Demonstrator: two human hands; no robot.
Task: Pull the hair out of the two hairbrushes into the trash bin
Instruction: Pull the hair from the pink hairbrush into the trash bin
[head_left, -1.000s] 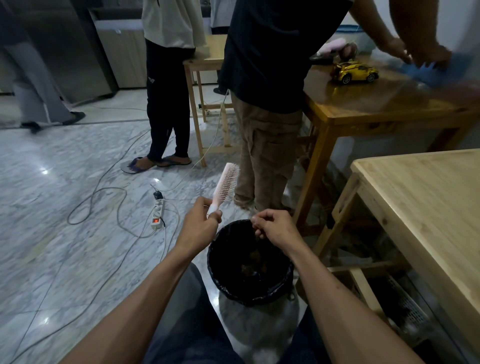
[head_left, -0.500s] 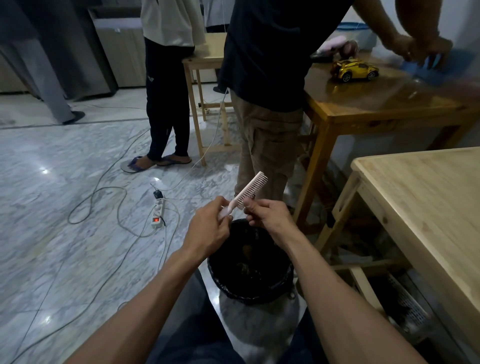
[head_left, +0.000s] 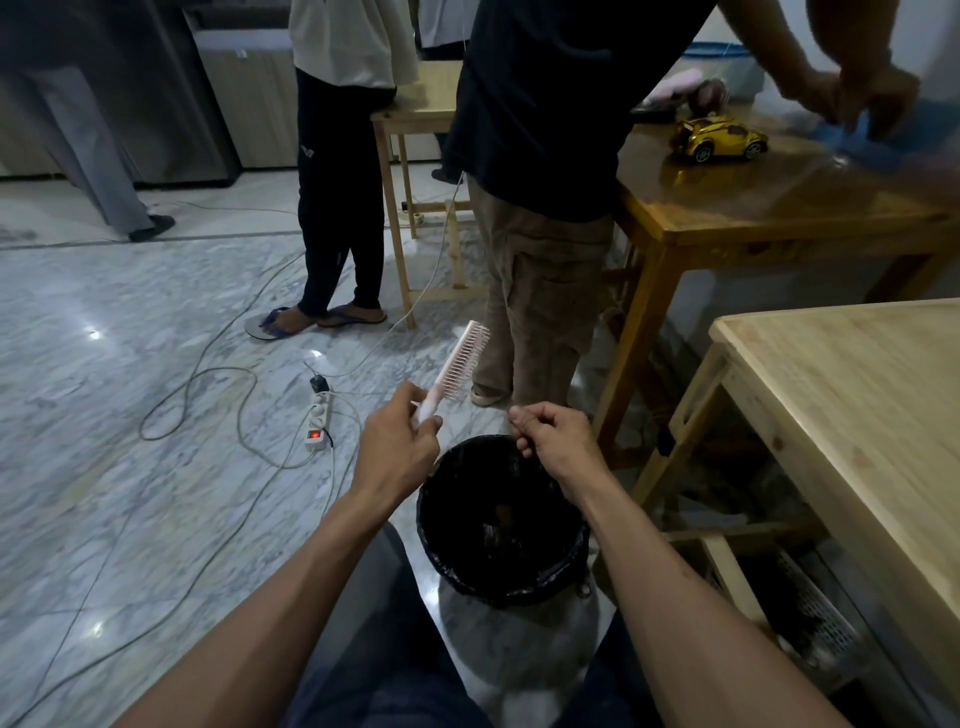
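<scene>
Both hands have parted: left hand (head_left: 397, 451) grips the hairbrush (head_left: 457, 371) upright, right hand (head_left: 553, 439) pinched above trash bin (head_left: 566, 582).

The right hand (head_left: 558, 444) has pulled away from the hairbrush (head_left: 457, 370). It now sits apart, fingers pinched, perhaps on hair. The brush has tilted more upright above the left hand (head_left: 397, 449).

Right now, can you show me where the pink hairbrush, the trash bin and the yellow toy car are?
pink hairbrush (head_left: 462, 364), head view, on the bristled head.
trash bin (head_left: 574, 582), head view, on the black bag over its right rim.
yellow toy car (head_left: 719, 136), head view, on its roof.
</scene>
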